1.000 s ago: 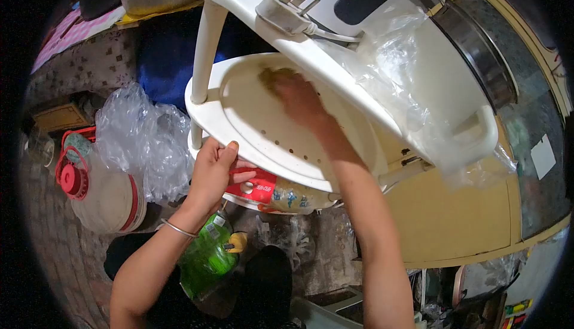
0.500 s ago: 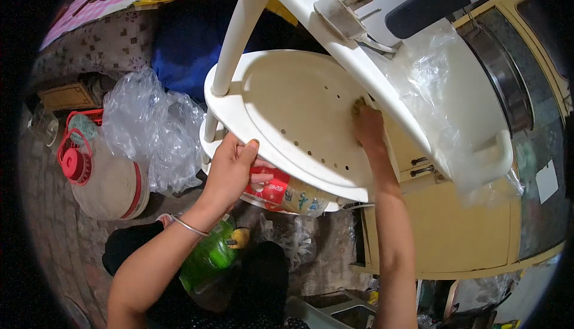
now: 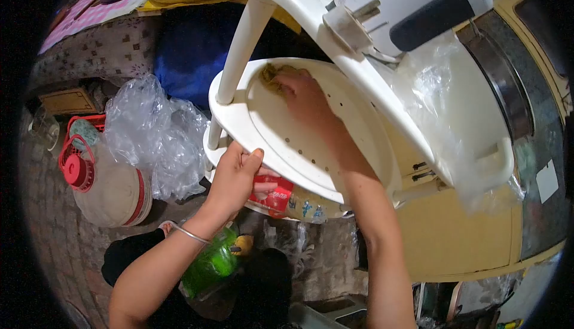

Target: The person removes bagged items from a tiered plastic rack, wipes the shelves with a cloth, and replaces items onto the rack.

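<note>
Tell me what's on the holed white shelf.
On the shelf, the right hand holds a yellowish wad; the left thumb touches the rim. Parts beneath these or behind the upper frame are hidden.

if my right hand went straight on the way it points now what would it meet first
Probably the far rim of the white shelf, just past the yellowish wad in your right hand, though depth is unclear.

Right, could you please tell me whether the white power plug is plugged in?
Unplugged: the power plug lies on the rack's upper tier, its metal prongs bare and in no socket.
</note>
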`<state>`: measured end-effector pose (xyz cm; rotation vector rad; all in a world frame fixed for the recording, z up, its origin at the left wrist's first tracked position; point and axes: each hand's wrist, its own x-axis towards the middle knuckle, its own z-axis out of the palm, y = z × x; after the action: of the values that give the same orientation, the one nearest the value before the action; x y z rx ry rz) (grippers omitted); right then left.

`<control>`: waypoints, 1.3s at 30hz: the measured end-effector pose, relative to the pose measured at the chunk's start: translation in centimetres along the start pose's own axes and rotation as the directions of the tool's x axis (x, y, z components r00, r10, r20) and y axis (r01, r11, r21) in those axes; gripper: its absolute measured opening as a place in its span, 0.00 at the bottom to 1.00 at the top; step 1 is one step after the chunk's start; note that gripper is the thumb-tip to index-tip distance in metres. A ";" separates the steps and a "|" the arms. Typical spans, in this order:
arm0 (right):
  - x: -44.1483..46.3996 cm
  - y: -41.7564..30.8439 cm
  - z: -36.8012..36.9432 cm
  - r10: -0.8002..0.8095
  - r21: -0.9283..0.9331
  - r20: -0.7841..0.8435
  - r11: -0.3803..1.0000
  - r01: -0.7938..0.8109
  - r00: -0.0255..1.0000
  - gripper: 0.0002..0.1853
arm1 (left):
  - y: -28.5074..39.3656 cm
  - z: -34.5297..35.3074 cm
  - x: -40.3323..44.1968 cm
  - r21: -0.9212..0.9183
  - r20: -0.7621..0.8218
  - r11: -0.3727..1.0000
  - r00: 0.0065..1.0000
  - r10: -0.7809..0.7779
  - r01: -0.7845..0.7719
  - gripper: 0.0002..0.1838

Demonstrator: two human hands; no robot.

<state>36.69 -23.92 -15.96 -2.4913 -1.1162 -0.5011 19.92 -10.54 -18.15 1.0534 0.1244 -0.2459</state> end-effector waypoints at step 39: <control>3.5 -3.5 1.3 0.121 0.405 0.082 0.903 -0.144 0.989 0.11 | 0.3 -0.4 0.1 -0.084 0.078 0.996 0.996 0.044 -0.037 0.13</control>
<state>36.43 -18.93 -14.88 -2.1981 -0.9459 -0.1382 20.09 -10.08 -18.17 0.9616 0.0411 -0.2437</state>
